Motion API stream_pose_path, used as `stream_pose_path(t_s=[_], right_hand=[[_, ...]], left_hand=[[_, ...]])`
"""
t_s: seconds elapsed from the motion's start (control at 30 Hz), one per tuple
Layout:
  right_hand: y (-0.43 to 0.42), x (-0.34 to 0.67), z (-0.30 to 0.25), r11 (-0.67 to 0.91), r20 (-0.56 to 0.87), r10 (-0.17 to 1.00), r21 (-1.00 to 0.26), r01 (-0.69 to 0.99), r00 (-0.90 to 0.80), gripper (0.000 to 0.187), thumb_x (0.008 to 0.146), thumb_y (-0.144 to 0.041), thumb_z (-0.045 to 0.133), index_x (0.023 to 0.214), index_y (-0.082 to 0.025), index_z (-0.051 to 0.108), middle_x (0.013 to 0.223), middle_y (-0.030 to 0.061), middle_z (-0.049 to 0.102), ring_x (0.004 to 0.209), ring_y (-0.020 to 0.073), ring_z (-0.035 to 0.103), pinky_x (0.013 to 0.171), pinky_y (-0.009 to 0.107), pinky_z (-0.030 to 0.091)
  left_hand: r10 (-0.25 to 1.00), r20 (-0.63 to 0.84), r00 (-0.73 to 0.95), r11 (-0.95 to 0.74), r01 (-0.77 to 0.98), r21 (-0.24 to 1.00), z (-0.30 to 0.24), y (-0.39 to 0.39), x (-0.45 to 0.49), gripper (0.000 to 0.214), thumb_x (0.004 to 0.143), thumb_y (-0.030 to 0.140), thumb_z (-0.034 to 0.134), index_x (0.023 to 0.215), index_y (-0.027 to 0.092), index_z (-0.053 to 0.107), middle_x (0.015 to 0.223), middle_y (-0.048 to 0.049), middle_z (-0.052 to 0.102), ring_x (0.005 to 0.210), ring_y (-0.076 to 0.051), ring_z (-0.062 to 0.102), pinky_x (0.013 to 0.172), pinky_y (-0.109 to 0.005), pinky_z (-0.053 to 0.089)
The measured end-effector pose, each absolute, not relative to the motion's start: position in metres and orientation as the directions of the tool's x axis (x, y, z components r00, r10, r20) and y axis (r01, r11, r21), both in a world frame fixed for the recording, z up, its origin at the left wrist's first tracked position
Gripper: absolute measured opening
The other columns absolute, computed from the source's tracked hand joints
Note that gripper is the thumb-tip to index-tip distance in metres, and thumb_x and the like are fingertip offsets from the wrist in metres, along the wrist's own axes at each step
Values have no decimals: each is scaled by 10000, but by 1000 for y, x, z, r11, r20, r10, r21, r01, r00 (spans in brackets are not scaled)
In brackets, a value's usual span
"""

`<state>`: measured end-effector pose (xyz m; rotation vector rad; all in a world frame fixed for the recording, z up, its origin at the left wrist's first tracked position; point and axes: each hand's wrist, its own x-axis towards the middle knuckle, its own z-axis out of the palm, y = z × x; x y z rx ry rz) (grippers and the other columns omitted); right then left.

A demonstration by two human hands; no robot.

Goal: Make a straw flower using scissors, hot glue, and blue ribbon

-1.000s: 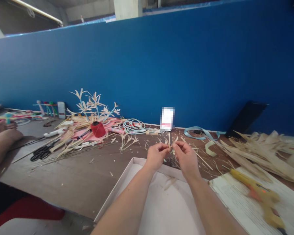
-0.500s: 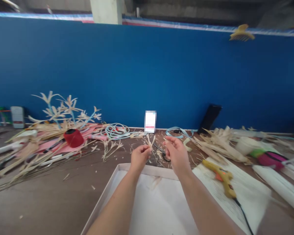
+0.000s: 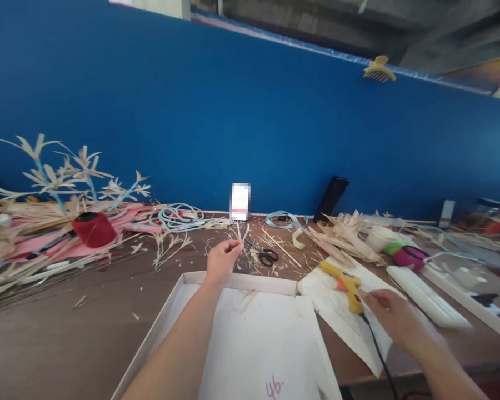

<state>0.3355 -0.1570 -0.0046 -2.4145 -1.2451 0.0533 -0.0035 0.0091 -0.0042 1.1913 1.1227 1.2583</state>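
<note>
Straw strips (image 3: 242, 230) in left hand (image 3: 220, 261)

The tray (image 3: 179, 297) fills the lower centre of the frame; above its far rim the left hand (image 3: 221, 261) pinches straw strips (image 3: 241, 230); scissors (image 3: 267, 256) lie just right of them; further right, a glue gun (image 3: 345, 282) rests on a paper sheet (image 3: 331, 311), with the right hand (image 3: 394, 318) just beside its lower end; a spool (image 3: 94, 229) sits at middle left.

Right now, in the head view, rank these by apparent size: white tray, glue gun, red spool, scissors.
1. white tray
2. glue gun and red spool, about alike; spool sits farther off, so unranked
3. scissors
</note>
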Motion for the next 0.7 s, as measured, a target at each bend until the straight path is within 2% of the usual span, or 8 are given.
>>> stream_pose_path(t_s=[0.13, 0.23, 0.3, 0.4, 0.5, 0.6, 0.7], right_hand=[[-146, 342, -14, -571, -50, 809, -297, 765, 585, 518, 651, -685, 458, 731, -202, 627, 742, 115, 669, 723, 287, 623, 627, 377, 437], [-134, 335, -17, -595, -97, 800, -251, 763, 592, 540, 635, -721, 439, 680, -204, 588, 700, 113, 642, 691, 295, 612, 598, 393, 427], [-130, 335, -19, -604, -114, 793, -267, 750, 598, 494, 629, -689, 484, 642, -202, 564, 650, 99, 616, 648, 280, 600, 573, 388, 429], [-129, 341, -21, -621, -194, 768, -457, 636, 610, 366, 642, -555, 574, 574, -200, 512, 534, 47, 539, 566, 220, 565, 516, 346, 452], [-133, 345, -17, -609, -261, 707, -697, 378, 658, 275, 606, -419, 662, 563, -201, 500, 512, 2, 465, 537, 177, 527, 466, 308, 490], [-136, 341, -8, -491, -244, 676, -853, 178, 695, 244, 566, -355, 724, 618, -199, 543, 564, -21, 429, 562, 149, 498, 502, 299, 541], [-134, 327, 5, -354, -236, 731, -933, 60, 641, 260, 552, -303, 757, 692, -196, 566, 617, -34, 427, 573, 116, 479, 528, 274, 557]], left_hand=[[999, 44, 16, -44, -55, 998, -4, 8, -3, 243, 619, 332, 650, 769, 141, 658, 584, 24, 585, 482, -71, 487, 501, -190, 396], [998, 55, 16, -54, -49, 997, -5, 8, -3, 242, 615, 334, 651, 765, 144, 658, 586, 24, 587, 494, -78, 493, 512, -198, 404], [998, 65, 24, -64, -44, 997, -7, 9, -3, 248, 617, 350, 650, 762, 148, 658, 589, 23, 592, 494, -81, 493, 513, -203, 405], [996, 81, 33, -81, -4, 997, -7, 9, -3, 256, 625, 365, 645, 765, 152, 661, 587, 23, 594, 482, -81, 489, 505, -205, 395], [996, 85, 37, -86, 21, 996, -8, 10, -3, 248, 633, 361, 638, 768, 155, 658, 587, 22, 591, 482, -83, 490, 495, -201, 384], [995, 92, 40, -93, 28, 995, -9, 11, -3, 239, 642, 357, 630, 771, 157, 656, 600, 17, 592, 491, -85, 492, 496, -200, 385], [994, 99, 35, -100, 20, 995, -9, 11, -2, 241, 642, 361, 632, 765, 155, 656, 597, 15, 589, 492, -85, 489, 499, -201, 392]])
